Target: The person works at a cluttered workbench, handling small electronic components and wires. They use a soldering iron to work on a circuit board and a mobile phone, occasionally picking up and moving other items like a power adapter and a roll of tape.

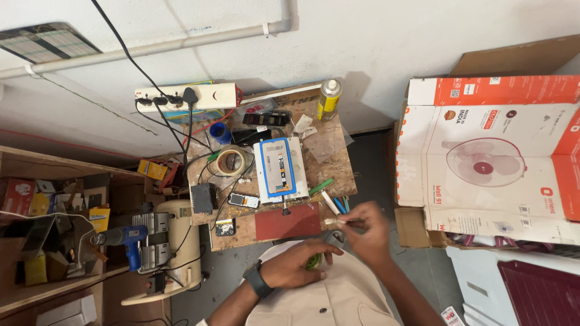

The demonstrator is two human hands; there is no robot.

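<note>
My left hand, with a dark watch on its wrist, is curled around a small green object held over my lap. My right hand pinches a thin pale stick-like tool between thumb and fingers, just off the near right corner of the small wooden worktable. On the table lies an opened phone in a blue-edged white frame, with a dark red mat below it. What the green object is cannot be told.
A tape roll, blue cup, spray can and power strip crowd the table's far side. A large fan carton stands at right. At left are a small compressor, blue drill and cluttered shelves.
</note>
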